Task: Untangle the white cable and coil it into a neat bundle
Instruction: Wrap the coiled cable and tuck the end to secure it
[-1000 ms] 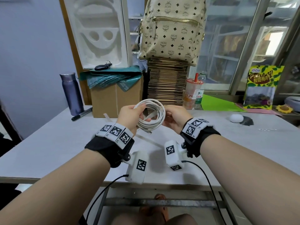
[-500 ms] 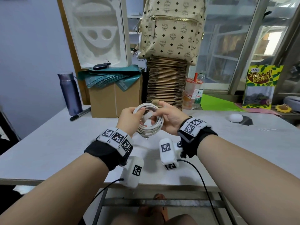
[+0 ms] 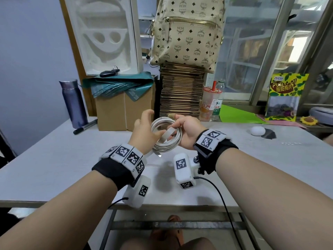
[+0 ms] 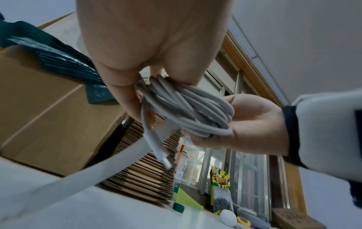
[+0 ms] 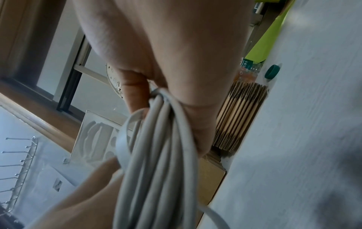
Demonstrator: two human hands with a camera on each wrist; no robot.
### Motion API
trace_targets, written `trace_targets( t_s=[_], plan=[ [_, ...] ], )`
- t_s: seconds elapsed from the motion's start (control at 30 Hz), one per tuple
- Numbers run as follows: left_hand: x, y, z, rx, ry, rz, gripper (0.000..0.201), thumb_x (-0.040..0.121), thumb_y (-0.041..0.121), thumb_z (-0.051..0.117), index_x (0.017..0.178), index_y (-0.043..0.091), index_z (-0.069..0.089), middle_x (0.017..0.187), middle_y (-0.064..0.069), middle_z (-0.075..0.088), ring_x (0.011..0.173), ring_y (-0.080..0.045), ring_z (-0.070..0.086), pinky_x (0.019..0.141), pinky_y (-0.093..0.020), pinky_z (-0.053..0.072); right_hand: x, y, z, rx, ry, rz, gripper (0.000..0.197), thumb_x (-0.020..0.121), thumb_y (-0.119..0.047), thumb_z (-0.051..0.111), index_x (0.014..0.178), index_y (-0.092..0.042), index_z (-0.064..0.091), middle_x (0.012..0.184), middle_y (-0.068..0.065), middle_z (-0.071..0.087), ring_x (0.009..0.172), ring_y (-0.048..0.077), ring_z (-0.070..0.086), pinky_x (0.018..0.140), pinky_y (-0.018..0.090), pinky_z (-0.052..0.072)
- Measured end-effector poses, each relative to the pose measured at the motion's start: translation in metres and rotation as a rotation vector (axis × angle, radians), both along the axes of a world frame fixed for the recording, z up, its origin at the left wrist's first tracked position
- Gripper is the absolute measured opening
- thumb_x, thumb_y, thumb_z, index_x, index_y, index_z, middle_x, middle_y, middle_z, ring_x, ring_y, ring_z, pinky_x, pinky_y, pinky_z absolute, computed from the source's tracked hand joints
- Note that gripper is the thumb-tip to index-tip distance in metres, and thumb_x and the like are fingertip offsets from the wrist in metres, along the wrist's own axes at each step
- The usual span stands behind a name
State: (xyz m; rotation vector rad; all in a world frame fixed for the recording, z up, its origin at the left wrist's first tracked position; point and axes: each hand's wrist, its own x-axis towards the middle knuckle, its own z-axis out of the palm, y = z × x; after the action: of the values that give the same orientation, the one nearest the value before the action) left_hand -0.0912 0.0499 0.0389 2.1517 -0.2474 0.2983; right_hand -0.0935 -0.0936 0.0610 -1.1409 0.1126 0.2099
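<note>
The white cable point(image 3: 166, 147) is wound into a round coil and held above the grey table point(image 3: 54, 159). My right hand point(image 3: 187, 130) grips the coil's right side, thumb on top, and the strands run through its fingers point(image 5: 156, 155). My left hand point(image 3: 142, 130) is at the coil's left side. In the left wrist view the strands point(image 4: 195, 111) pass between its thumb and fingers, while the head view shows its other fingers spread upward. A flat white strap point(image 3: 168, 135) lies across the coil. A plug end point(image 3: 159, 156) hangs below.
Behind the hands stand a cardboard box point(image 3: 124, 112), a stack of flat cardboard point(image 3: 182, 94) with a backpack point(image 3: 187, 33) on top, and a drink cup point(image 3: 210, 103). A purple flask point(image 3: 73, 103) and a marker point(image 3: 85, 126) are at the left. A white oval object point(image 3: 257, 130) lies at the right.
The coil has shifted toward my right hand, which now grips it from the right. My left hand's fingers have spread open upward. The strap now crosses the coil.
</note>
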Motion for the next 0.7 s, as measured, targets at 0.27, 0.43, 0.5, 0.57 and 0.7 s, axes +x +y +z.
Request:
trace_targets(
  t_s=[0.27, 0.43, 0.5, 0.57, 0.7],
  plan=[
    [-0.007, -0.007, -0.002, 0.135, -0.327, -0.011, 0.023, 0.092, 0.032, 0.053, 0.110, 0.019, 0.059, 0.132, -0.004, 0.045, 0.128, -0.020, 0.039, 0.111, -0.040, 0.023, 0.011, -0.003, -0.004, -0.047, -0.002, -0.075, 0.037, 0.078, 0.013, 0.032, 0.101, -0.009, 0.051, 0.082, 0.014, 0.052, 0.057, 0.022, 0.043, 0.050, 0.026, 0.041],
    [-0.008, -0.012, 0.004, 0.271, -0.250, -0.108, 0.021, 0.087, 0.034, 0.065, 0.097, 0.017, 0.073, 0.138, 0.001, 0.042, 0.132, -0.018, 0.035, 0.109, -0.028, 0.025, 0.013, -0.006, -0.003, 0.018, -0.035, -0.130, 0.050, 0.077, 0.017, 0.030, 0.115, -0.007, 0.050, 0.095, 0.019, 0.050, 0.056, 0.023, 0.046, 0.049, 0.027, 0.044],
    [-0.009, -0.013, 0.004, 0.344, -0.264, -0.065, 0.022, 0.087, 0.033, 0.064, 0.095, 0.014, 0.074, 0.138, 0.000, 0.041, 0.130, -0.020, 0.034, 0.102, -0.024, 0.027, 0.011, -0.007, -0.003, -0.041, -0.051, -0.120, 0.048, 0.079, 0.017, 0.030, 0.113, -0.010, 0.050, 0.093, 0.018, 0.048, 0.053, 0.022, 0.045, 0.043, 0.024, 0.043],
    [-0.010, -0.014, 0.006, 0.431, -0.301, -0.027, 0.025, 0.090, 0.034, 0.059, 0.096, 0.013, 0.071, 0.133, -0.001, 0.045, 0.124, -0.023, 0.036, 0.098, -0.028, 0.030, 0.010, -0.008, -0.003, -0.120, -0.074, -0.091, 0.047, 0.079, 0.017, 0.031, 0.107, -0.015, 0.052, 0.090, 0.018, 0.048, 0.051, 0.021, 0.044, 0.045, 0.026, 0.043],
    [-0.017, -0.020, 0.016, 0.560, -0.327, -0.015, 0.023, 0.096, 0.038, 0.046, 0.101, 0.018, 0.057, 0.086, 0.004, 0.057, 0.099, -0.022, 0.053, 0.096, -0.033, 0.030, 0.012, -0.007, -0.003, -0.340, -0.102, -0.078, 0.051, 0.075, 0.016, 0.031, 0.109, -0.015, 0.053, 0.071, 0.013, 0.045, 0.046, 0.018, 0.041, 0.048, 0.027, 0.038]
  ],
)
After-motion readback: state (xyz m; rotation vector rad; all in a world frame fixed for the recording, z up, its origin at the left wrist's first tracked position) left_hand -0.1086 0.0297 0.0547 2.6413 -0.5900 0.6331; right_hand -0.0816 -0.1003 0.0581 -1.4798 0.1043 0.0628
